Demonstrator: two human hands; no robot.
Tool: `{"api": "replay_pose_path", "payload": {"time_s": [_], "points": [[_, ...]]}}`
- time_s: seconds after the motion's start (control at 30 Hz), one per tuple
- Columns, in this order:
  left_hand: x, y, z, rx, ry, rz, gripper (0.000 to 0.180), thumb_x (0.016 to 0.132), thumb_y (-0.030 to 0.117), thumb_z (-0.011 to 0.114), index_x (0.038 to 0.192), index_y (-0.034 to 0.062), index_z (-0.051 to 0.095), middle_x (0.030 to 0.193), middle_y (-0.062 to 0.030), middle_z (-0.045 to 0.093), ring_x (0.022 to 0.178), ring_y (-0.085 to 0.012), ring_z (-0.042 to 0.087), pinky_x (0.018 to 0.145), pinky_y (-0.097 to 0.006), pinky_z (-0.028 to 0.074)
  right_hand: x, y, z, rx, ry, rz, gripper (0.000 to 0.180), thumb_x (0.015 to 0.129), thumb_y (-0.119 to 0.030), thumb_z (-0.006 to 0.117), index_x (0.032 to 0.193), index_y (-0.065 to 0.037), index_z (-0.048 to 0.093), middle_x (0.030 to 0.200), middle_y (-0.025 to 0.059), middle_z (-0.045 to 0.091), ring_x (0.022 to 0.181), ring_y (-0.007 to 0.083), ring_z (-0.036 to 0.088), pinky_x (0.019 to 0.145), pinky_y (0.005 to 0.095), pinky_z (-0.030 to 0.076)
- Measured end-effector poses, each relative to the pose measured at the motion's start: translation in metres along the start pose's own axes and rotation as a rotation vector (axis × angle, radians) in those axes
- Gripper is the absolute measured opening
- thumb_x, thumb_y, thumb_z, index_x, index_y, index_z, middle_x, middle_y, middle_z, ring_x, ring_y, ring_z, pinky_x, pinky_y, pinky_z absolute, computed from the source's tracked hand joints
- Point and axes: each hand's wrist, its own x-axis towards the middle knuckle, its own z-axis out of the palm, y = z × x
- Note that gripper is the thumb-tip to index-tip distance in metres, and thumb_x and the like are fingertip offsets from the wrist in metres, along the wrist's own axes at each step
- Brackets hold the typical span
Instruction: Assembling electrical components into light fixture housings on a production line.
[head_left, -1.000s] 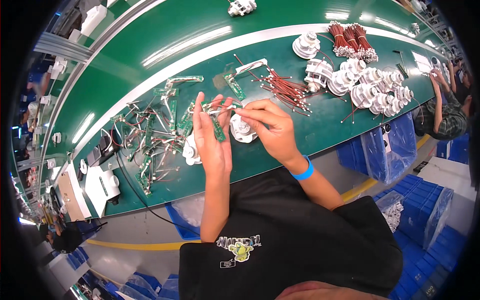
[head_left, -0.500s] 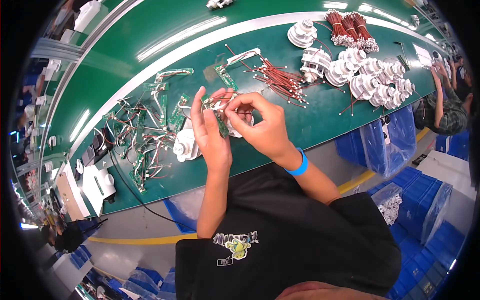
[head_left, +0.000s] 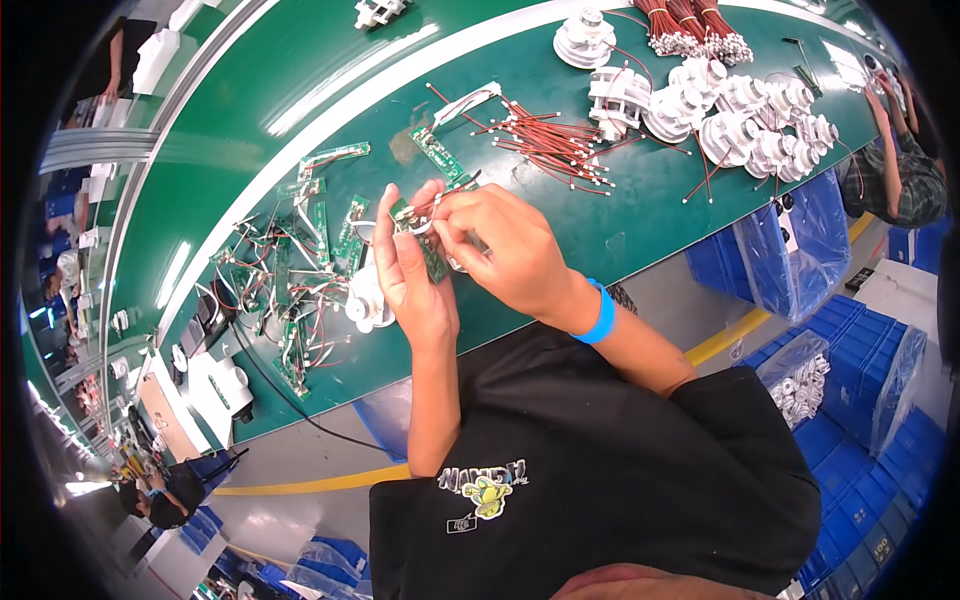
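Note:
In front of my chest, over the near part of the green table, my left hand [head_left: 418,292] holds a small green circuit board [head_left: 434,262] between thumb and fingers. Closed in a pinch at the board's upper end, my right hand [head_left: 512,250] grips a thin wire [head_left: 446,197]; its fingertips hide the wire's end. White leads also show on the board. Beside my left hand lies a white round part [head_left: 366,300]. More green circuit boards [head_left: 435,152] lie just beyond my hands.
Tangled wired circuit boards [head_left: 283,275] cover the table's left. Loose red wires [head_left: 550,148] lie beyond my right hand, with white round assemblies [head_left: 728,138] and tied wire bundles [head_left: 690,30] farther right. Blue crates [head_left: 850,360] stand below the edge. Another person's arm [head_left: 888,150] is far right.
My right hand has turned, its back now more toward me, and its fingers have closed in over the board's upper end. The left hand still holds the board. The view has shifted slightly.

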Motion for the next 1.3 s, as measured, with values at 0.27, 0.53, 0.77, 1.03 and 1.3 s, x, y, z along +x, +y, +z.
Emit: {"api": "replay_pose_path", "payload": {"time_s": [0.27,0.53,0.77,1.03,1.3], "points": [[-0.002,0.008,0.001,0.044,0.024,-0.083,0.053,0.104,0.027,0.045,0.147,-0.0019,0.033,0.131,-0.0202,0.056,0.117,-0.0245,0.057,0.096,-0.036,0.047,0.006,0.008,-0.004,-0.054,-0.014,-0.184,0.025,0.073,0.007,0.073,0.083,-0.003,0.053,0.089,0.0093,0.065,0.073,0.0263,0.063,0.062,0.0341,0.051],[-0.003,0.009,-0.002,0.077,0.017,-0.118,0.054,0.103,0.024,0.049,0.148,0.0008,0.03,0.136,-0.0219,0.053,0.108,-0.0151,0.058,0.089,-0.029,0.048,0.015,0.007,-0.015,-0.046,-0.115,-0.176,0.02,0.069,0.0,0.071,0.08,-0.002,0.054,0.082,0.0098,0.059,0.075,0.0269,0.06,0.066,0.0362,0.051],[-0.002,0.01,0.006,0.152,0.04,-0.104,0.053,0.104,0.024,0.047,0.148,-0.0008,0.032,0.137,-0.0213,0.052,0.11,-0.0168,0.058,0.089,-0.028,0.047,0.014,0.01,-0.015,-0.097,-0.143,-0.195,0.019,0.071,0.002,0.07,0.079,-0.001,0.053,0.084,0.0102,0.06,0.074,0.0265,0.06,0.065,0.0366,0.051],[-0.001,0.014,0.008,0.187,0.04,-0.141,0.05,0.104,0.022,0.045,0.146,-0.0016,0.034,0.134,-0.0201,0.055,0.115,-0.0187,0.057,0.096,-0.03,0.046,0.019,0.012,-0.019,-0.121,-0.193,-0.268,0.021,0.073,0.004,0.071,0.077,-0.001,0.051,0.09,0.0116,0.063,0.078,0.0281,0.062,0.067,0.0375,0.053],[0.0,0.011,0.017,0.234,0.072,-0.086,0.048,0.105,0.024,0.043,0.144,-0.0025,0.037,0.131,-0.0208,0.057,0.115,-0.0209,0.058,0.098,-0.033,0.045,0.009,0.015,-0.004,-0.041,-0.06,-0.151,0.021,0.075,0.007,0.07,0.074,-0.001,0.05,0.087,0.012,0.064,0.072,0.0279,0.063,0.062,0.0353,0.052]]}}
